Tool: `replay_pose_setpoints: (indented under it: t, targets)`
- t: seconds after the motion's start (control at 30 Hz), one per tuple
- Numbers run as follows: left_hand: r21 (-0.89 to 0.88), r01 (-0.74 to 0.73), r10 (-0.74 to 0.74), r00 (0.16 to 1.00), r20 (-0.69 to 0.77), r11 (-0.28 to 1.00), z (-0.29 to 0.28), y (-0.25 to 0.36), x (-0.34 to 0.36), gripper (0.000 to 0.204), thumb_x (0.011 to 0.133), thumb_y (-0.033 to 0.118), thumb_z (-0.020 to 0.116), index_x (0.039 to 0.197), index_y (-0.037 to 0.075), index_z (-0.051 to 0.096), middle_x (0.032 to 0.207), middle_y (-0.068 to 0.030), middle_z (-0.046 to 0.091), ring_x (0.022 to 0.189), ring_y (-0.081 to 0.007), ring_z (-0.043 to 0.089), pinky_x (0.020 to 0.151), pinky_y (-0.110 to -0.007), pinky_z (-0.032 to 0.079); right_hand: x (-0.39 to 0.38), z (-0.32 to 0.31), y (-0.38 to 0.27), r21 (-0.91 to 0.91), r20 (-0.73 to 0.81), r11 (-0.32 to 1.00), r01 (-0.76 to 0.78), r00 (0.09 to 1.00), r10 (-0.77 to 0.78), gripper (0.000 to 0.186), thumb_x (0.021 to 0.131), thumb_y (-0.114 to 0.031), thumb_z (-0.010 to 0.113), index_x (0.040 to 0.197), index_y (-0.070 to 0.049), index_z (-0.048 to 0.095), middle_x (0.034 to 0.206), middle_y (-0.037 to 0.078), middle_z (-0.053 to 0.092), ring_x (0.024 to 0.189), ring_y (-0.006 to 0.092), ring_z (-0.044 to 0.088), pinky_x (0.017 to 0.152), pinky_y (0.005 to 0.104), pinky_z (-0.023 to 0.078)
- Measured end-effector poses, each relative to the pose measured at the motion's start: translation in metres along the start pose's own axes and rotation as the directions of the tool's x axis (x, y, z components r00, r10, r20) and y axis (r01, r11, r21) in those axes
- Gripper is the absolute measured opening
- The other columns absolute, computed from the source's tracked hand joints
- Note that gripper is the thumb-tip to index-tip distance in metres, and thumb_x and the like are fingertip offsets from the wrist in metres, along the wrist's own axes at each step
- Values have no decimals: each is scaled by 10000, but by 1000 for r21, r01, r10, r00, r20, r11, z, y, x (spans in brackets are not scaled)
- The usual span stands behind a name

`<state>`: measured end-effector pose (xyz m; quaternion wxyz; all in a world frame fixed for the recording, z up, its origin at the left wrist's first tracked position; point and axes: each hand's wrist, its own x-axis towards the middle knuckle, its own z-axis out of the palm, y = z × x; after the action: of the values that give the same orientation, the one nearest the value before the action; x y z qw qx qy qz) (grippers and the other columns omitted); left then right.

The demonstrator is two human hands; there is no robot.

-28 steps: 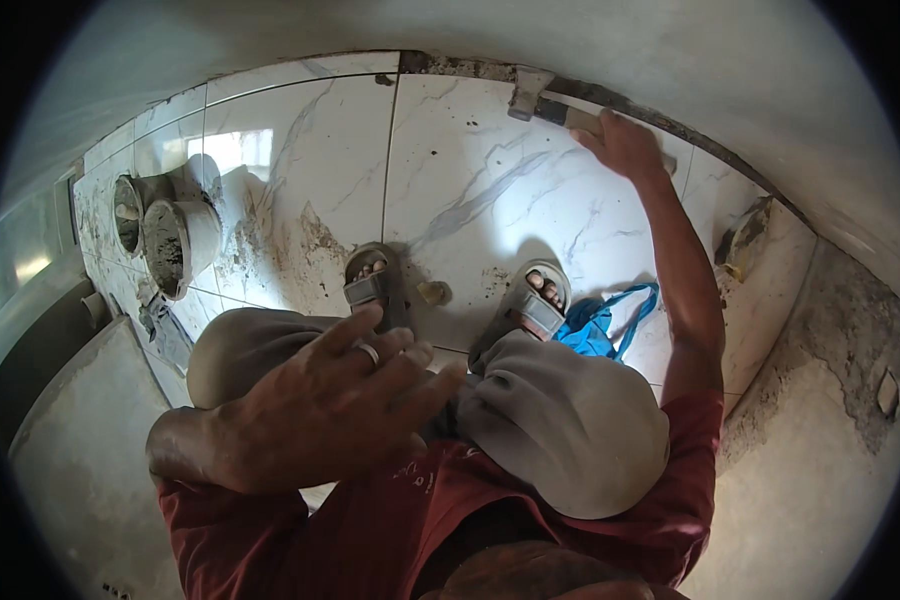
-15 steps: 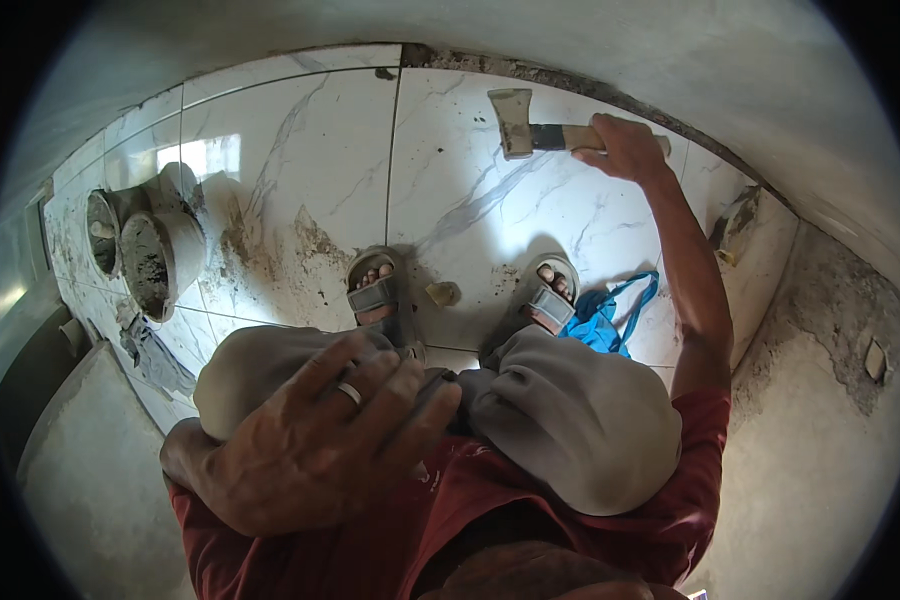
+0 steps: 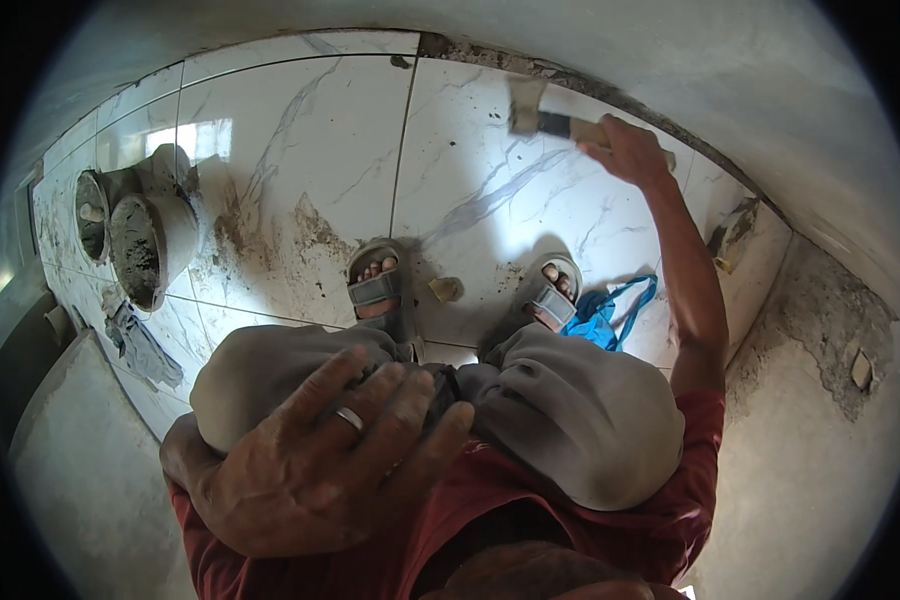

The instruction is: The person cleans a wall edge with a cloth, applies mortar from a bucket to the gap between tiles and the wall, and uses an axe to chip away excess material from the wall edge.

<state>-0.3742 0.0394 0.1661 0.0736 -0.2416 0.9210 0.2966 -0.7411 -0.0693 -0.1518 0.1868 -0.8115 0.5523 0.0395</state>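
Note:
My right hand (image 3: 630, 150) is closed around the handle of a hatchet (image 3: 553, 124), stretched out toward the far right side of the tiled floor. The hatchet's head, slightly blurred, points left and lies close to the rough gap along the wall. Whether it touches the tile I cannot tell. Over my left thigh, close in front of my body, my left hand (image 3: 320, 460) shows its back, with a ring on one finger. Its fingers are spread and nothing shows in them.
White marbled tiles (image 3: 300, 130) carry mortar smears and crumbs. Two mortar-stained buckets (image 3: 175, 240) stand at left, with a grey cloth (image 3: 142, 345) nearby. A blue strapped bag or cloth (image 3: 600, 315) lies beside my right sandal (image 3: 550, 300). A small yellowish lump (image 3: 447, 289) rests between my feet.
My right hand has kept its grip on the hatchet; the hatchet head has shifted slightly right and farther toward the wall. My left hand's fingers have spread a little more.

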Motion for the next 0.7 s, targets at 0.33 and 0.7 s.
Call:
replay_pose_setpoints:
  t: [0.33, 0.7]
  targets:
    - [-1, 73, -73, 996, -57, 997, 0, 0, 1, 420, 754, 319, 603, 1087, 63, 595, 1024, -138, 610, 942, -250, 600, 899, -431, 442, 4, 7, -15, 18, -5, 1000, 13, 1000, -12, 545, 791, -581, 543, 890, -47, 492, 779, 192, 609, 776, 365, 612, 631, 462, 474]
    - [8, 131, -129, 987, -95, 991, 2, 4, -1, 425, 703, 283, 633, 1076, 83, 604, 1025, -126, 614, 928, -233, 608, 885, -424, 451, 6, 13, -14, 4, -99, 999, 44, 994, -43, 535, 828, -554, 515, 922, -28, 509, 777, 206, 625, 738, 378, 621, 618, 456, 486]
